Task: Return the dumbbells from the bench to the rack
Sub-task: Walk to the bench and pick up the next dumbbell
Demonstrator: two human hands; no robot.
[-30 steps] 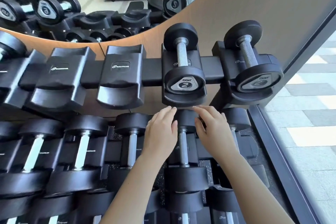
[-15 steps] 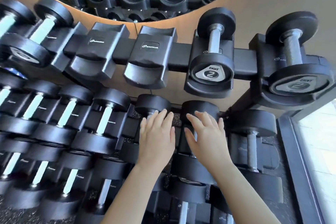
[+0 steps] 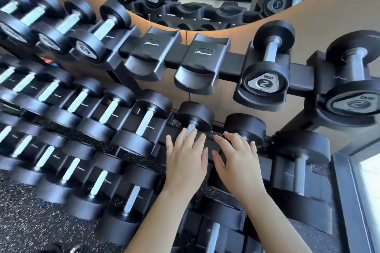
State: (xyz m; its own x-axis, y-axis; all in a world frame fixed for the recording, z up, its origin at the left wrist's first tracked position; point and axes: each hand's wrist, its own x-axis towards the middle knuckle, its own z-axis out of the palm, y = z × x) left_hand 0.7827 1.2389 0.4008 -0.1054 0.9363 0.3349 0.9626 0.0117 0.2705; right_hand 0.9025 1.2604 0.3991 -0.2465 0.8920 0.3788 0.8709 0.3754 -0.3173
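Dumbbells [image 3: 194,117] are seen seated side by side on the middle tier of the rack [image 3: 236,62], covered by the left hand [image 3: 185,162] and right hand [image 3: 236,164], fingers straight and spread, gripping nothing; if badly seated, a slide onto fingers is risked.

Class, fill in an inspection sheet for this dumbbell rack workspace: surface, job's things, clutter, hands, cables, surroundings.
Surface: rack; top rail holds two empty cradles.
Job's things: dumbbells marked 2 sit top right; more fill lower tiers.
Clutter: nothing seen.
Hands: left hand and right hand open, fingers straight, over middle-tier dumbbells.
Cables: nothing seen.
Surroundings: mirror above, speckled floor below.
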